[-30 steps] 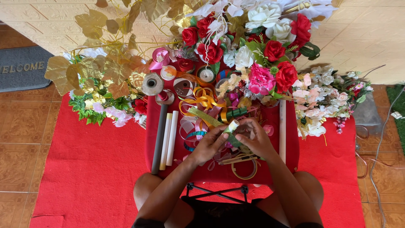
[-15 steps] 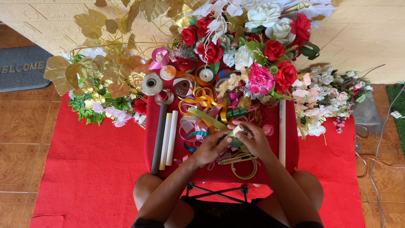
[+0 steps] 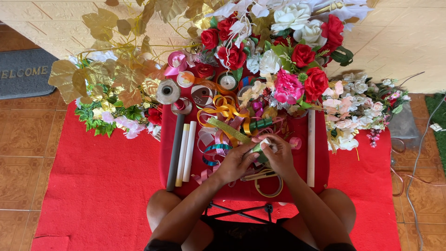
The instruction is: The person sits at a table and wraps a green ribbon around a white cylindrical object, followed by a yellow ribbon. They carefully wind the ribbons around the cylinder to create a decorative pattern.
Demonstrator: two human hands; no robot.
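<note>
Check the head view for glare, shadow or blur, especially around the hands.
Head view: even daylight, no glare. The left hand and right hand are slightly soft, so the small green-and-white piece between them is hard to identify. Soft shadow under the red-covered table; wide-angle bowing at the wall edges.

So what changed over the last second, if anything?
Very little. Both hands, left hand and right hand, stay together over the small red table, working the same green-and-white piece; the fingers shifted only slightly. The ribbons, rolled sticks and flowers have not moved.
</note>
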